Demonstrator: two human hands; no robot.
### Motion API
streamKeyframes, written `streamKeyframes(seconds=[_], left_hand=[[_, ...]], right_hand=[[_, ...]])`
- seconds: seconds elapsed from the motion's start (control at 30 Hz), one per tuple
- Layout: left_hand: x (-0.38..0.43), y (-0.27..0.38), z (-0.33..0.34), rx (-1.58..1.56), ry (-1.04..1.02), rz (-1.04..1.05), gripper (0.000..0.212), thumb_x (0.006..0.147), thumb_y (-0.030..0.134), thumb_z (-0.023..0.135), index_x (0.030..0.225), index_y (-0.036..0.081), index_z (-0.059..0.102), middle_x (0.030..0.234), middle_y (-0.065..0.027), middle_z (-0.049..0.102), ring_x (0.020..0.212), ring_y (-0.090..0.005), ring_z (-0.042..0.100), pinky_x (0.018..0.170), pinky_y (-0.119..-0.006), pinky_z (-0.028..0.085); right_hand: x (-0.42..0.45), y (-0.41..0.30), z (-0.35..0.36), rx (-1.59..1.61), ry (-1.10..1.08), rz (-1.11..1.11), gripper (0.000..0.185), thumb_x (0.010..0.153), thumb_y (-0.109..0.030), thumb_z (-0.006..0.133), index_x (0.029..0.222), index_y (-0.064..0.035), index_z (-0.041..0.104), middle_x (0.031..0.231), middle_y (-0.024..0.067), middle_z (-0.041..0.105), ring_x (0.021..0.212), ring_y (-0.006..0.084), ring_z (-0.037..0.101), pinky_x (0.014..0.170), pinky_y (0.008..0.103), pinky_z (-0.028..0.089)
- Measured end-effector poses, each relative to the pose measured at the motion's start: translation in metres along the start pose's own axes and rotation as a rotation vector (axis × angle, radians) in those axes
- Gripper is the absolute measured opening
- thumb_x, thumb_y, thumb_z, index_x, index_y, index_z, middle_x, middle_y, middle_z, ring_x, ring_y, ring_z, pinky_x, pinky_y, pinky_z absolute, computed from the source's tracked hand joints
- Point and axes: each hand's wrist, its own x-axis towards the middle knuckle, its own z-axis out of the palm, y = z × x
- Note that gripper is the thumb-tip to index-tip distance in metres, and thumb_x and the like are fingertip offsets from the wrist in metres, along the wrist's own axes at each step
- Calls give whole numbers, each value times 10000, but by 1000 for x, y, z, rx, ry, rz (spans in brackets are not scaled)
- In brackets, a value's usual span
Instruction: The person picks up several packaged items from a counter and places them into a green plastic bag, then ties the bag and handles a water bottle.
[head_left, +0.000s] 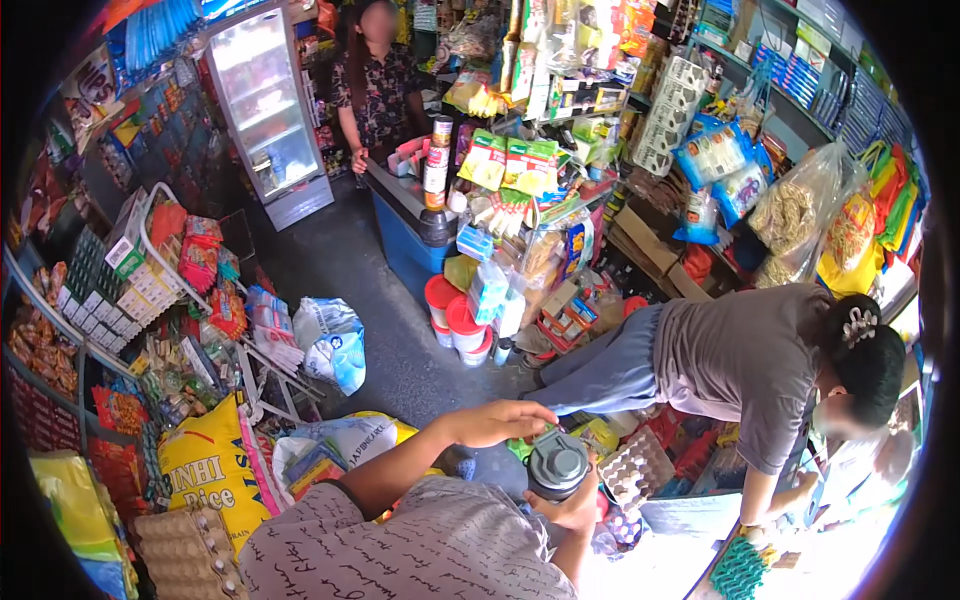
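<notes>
Before my chest is a tumbler (556, 474) with a dark grey lid. My right hand (571, 504) is wrapped around its body from below and the side. My left hand (501, 421) reaches across from the left, palm down, with its fingertips at the far edge of the lid; whether they press on it cannot be told. The lid hides most of the tumbler's body. Just right of the tumbler lies an egg tray (636, 471) with some eggs in it.
A person (739, 360) in a grey shirt bends over a counter at the right. Another person (379, 82) stands behind a blue counter (412, 229). Rice sacks (214, 469), a plastic bag (330, 345) and red-lidded tubs (466, 322) stand around the dark floor (382, 330). A glass-door fridge (266, 112) is farther back.
</notes>
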Motion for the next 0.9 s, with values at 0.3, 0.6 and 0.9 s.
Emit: streamKeyframes(seconds=[0.3, 0.6, 0.9], left_hand=[[17, -8, 7, -189, 177, 98, 437, 998, 310, 566, 1334, 41, 498, 1169, -52, 624, 1036, -77, 551, 869, -227, 439], [20, -13, -2, -296, 34, 98, 462, 1004, 328, 551, 1345, 21, 502, 1261, -74, 585, 1165, -131, 534, 1012, -293, 411], [28, -31, -11, -207, -21, 11, 485, 991, 356, 563, 1343, 28, 499, 1251, -57, 590, 1146, -109, 548, 1019, -283, 400]], right_hand=[[7, 3, -4, -78, -140, -18, 808, 551, -119, 887, 1213, 65, 463, 1083, 176, 660, 1007, 216, 660, 890, 340, 520], [13, 7, -5, 34, -225, -4, 779, 574, -91, 872, 1218, 59, 460, 1052, 161, 675, 976, 203, 668, 869, 340, 524], [23, 5, -11, 80, -313, -16, 881, 568, -87, 876, 1314, 77, 437, 1158, 167, 639, 1051, 210, 638, 939, 345, 492]])
